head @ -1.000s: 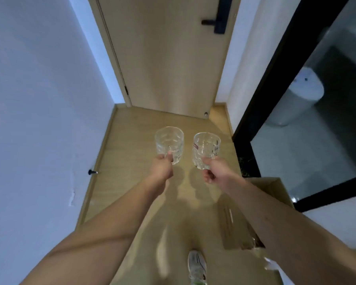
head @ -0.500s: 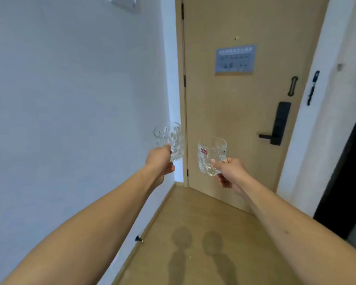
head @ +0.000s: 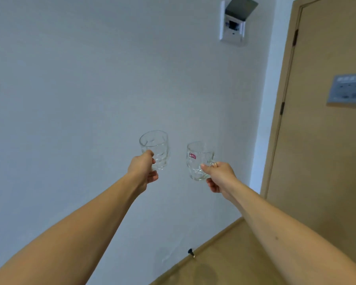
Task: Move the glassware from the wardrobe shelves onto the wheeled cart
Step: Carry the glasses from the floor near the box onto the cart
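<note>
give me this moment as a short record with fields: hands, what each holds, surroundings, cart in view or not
left hand: left hand grips a dimpled glass mug, held upright
right hand: right hand grips the stickered glass mug by its handle, upright
glass contact: the two mugs are apart
sticker: red label on the right mug
surroundings: white wall, wooden door at right, wall panel above, door stopper by the floor
cart: not in view
wardrobe: not in view
</note>
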Demonstrator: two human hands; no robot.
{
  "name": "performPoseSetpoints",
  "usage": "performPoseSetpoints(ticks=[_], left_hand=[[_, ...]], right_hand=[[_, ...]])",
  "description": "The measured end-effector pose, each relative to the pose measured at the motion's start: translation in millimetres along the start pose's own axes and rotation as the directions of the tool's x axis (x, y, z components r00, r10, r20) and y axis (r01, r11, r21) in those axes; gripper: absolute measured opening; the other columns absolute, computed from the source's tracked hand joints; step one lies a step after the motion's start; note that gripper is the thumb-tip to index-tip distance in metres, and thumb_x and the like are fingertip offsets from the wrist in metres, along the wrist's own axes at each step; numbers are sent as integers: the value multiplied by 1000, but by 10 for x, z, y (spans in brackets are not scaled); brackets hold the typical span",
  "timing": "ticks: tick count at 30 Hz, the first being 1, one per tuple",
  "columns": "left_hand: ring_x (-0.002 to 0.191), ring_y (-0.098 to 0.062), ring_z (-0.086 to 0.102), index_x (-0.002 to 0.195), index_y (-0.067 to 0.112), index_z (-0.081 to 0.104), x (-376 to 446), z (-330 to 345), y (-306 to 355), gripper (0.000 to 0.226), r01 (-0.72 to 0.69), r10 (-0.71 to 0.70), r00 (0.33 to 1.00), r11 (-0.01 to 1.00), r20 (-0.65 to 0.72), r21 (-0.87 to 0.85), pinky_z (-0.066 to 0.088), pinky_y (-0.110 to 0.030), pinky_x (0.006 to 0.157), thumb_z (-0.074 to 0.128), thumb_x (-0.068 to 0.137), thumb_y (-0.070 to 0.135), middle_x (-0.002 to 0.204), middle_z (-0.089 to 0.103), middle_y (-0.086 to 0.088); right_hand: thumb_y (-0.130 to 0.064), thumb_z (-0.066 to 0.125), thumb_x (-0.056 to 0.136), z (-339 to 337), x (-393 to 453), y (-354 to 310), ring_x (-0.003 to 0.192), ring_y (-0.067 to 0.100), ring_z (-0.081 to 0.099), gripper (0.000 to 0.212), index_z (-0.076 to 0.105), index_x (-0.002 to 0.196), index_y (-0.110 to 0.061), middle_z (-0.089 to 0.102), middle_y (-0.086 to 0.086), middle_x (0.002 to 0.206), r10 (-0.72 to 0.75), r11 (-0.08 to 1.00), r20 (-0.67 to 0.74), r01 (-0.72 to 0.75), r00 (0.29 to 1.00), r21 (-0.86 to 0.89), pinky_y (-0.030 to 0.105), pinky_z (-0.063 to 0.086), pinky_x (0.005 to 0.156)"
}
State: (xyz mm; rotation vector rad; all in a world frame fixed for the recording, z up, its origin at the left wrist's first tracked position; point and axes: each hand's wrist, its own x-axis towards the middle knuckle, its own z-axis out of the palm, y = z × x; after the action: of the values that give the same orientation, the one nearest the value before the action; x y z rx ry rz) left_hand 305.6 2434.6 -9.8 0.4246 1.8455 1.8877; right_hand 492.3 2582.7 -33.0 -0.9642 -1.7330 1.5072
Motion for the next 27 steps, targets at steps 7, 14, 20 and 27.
performPoseSetpoints(ticks=[7, 14, 20, 27], left_hand=[[64, -29, 54, 84, 10, 55, -457, -1164, -42, 22, 24, -33, 965, 999, -261, -40, 57, -33, 56, 53, 90, 30, 83, 51, -13], [63, -28, 51, 86, 9, 55, -1089, -2399, 20, 20, -12, -18, 893, 998, -450, -63, 56, -33, 59, 54, 91, 29, 86, 49, -13], [64, -29, 53, 86, 8, 57, -1738, -3556, 110, 21, -12, -12, 815, 999, -580, -37, 57, -33, 60, 55, 91, 29, 88, 53, -16], [64, -28, 50, 87, 7, 58, -2666, -4884, 74, 20, -16, -5, 712, 1000, -702, -24, 57, -33, 63, 57, 87, 27, 88, 55, -14]], right_hand=[[-31, 75, 90, 995, -244, -52, 51, 20, 47, 32, 47, 80, -18, 52, 5, 56, -6, 1000, 270, 13, 963, -24, 25, 39, 46], [-31, 76, 89, 2128, -879, -272, 52, 23, 47, 38, 43, 77, -18, 52, 4, 55, -52, 998, 467, 60, 883, -1, 26, 41, 46], [-30, 76, 90, 3159, -1720, -467, 49, 21, 49, 43, 39, 71, -19, 53, 4, 57, -75, 996, 599, 83, 797, 16, 25, 43, 46], [-30, 76, 90, 4298, -2922, -628, 58, 23, 52, 40, 43, 73, -16, 54, 7, 63, -100, 994, 746, 102, 658, 44, 27, 45, 48]])
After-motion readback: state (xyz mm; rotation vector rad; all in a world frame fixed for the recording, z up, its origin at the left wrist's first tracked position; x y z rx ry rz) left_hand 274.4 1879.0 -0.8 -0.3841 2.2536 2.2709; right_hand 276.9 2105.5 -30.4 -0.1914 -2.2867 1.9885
